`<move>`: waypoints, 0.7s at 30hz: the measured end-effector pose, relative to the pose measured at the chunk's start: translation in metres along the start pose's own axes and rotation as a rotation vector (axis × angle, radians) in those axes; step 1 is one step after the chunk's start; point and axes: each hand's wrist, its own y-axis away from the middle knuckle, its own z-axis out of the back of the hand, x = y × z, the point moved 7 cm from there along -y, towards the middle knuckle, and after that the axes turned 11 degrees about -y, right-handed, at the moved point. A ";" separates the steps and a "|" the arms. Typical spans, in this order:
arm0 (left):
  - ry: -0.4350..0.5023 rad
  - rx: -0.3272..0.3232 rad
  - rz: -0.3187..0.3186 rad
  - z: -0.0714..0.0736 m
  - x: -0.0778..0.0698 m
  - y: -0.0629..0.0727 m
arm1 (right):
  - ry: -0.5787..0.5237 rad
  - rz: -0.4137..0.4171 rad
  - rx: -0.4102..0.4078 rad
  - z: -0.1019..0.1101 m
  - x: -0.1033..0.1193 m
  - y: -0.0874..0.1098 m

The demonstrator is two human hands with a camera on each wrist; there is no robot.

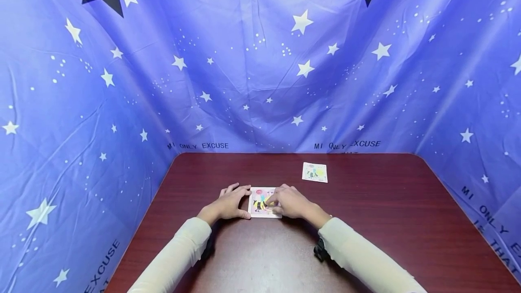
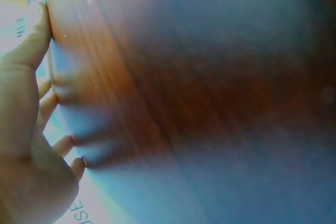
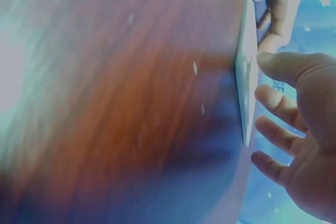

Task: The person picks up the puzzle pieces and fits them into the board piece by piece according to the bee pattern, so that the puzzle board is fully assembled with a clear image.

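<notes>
A thin square board [image 1: 259, 197] with a white border and a cartoon bee picture lies on the table in the head view. My left hand [image 1: 233, 202] spans its left edge, thumb at the near corner and fingers at the far one. From the right, my right hand [image 1: 294, 201] reaches over the board and touches the picture, covering its right part. The right wrist view shows the board [image 3: 247, 77] edge-on, with the right thumb [image 3: 283, 66] against its face and the other fingers spread apart. In the left wrist view the left fingers [image 2: 63, 145] are splayed.
A square card [image 1: 314, 172] with a similar, paler bee picture lies beyond the right hand on the dark red wooden table [image 1: 366, 220]. A blue curtain [image 1: 252, 80] with stars and printed words surrounds the table at the back and sides.
</notes>
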 end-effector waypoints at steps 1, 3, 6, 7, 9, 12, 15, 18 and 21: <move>0.000 -0.002 0.000 0.000 0.000 0.000 | -0.004 0.003 -0.011 0.003 -0.002 0.003; -0.001 -0.002 0.003 -0.001 0.001 0.000 | -0.012 0.010 -0.024 0.009 -0.005 0.008; -0.003 0.002 0.011 -0.001 0.001 0.000 | -0.033 0.024 -0.037 0.019 -0.010 0.016; -0.002 0.003 0.011 0.000 0.001 0.000 | -0.043 0.026 -0.036 0.021 -0.012 0.019; 0.001 0.001 0.010 0.000 0.002 0.000 | -0.070 0.019 -0.029 0.025 -0.017 0.024; 0.000 -0.001 0.008 0.000 0.002 0.000 | -0.092 0.007 -0.015 0.029 -0.024 0.032; -0.006 0.003 0.005 0.001 0.001 0.000 | -0.108 -0.003 -0.001 0.031 -0.029 0.040; -0.009 0.010 0.003 0.001 0.000 0.000 | -0.106 0.004 0.007 0.033 -0.033 0.048; 0.001 0.007 0.003 0.001 0.000 0.000 | -0.104 0.011 0.008 0.037 -0.037 0.056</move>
